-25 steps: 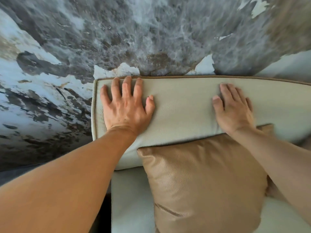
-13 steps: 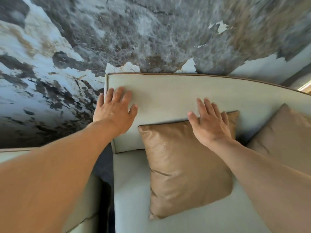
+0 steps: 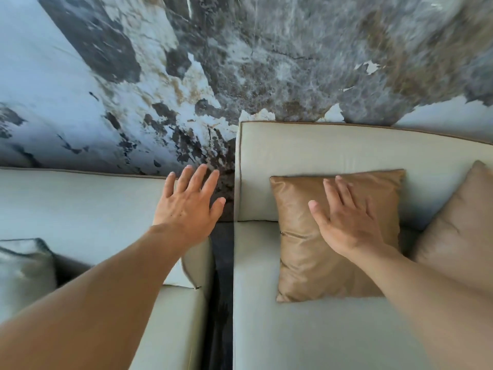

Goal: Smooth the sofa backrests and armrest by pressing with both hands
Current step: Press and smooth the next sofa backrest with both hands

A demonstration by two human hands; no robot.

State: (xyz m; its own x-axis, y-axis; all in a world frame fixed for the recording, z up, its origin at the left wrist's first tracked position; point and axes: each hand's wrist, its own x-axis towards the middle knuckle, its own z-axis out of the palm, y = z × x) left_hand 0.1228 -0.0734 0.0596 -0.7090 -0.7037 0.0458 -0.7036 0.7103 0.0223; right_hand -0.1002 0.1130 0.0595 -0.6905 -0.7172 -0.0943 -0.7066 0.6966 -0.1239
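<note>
Two pale cream sofa sections stand side by side against a marbled wall. The right section's backrest (image 3: 333, 148) has brown piping along its top. The left section's backrest (image 3: 80, 198) sits lower in the frame. My left hand (image 3: 186, 206) hovers with fingers spread over the right end of the left backrest, beside the gap. My right hand (image 3: 346, 217) is spread in front of a tan cushion (image 3: 301, 263) that leans on the right backrest. Neither hand holds anything, and whether either touches the fabric is unclear.
A dark gap (image 3: 221, 276) separates the two sofa sections. A second tan cushion (image 3: 458, 225) leans at the far right. A grey cushion (image 3: 24, 271) lies at the left edge. The marbled wall (image 3: 240, 62) rises right behind both backrests.
Both hands have lifted off the right backrest and shifted left. The left hand has crossed the gap toward the left section; the right hand now sits over the tan cushion. The view pulled back.
</note>
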